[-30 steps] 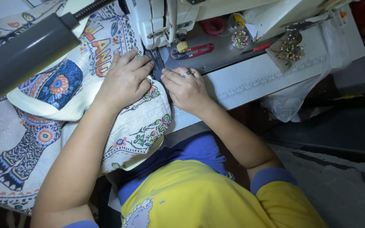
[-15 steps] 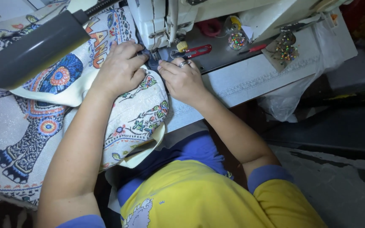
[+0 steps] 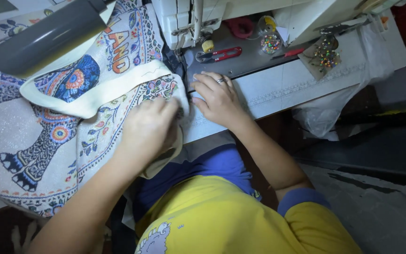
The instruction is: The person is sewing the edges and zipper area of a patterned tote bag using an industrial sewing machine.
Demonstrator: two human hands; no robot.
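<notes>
The cloth under my left hand is cream, printed with blue and orange elephants, floral vines and orange lettering. My right hand wears a silver ring. My shirt is yellow with blue sleeves. The sewing machine is off-white, its table white. The snips have red handles. The pins have heads of many colours. The lamp is dark grey.

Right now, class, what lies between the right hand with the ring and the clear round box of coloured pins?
In the head view, red-handled snips lie on the grey machine bed, between the right hand and the pin box.
</notes>
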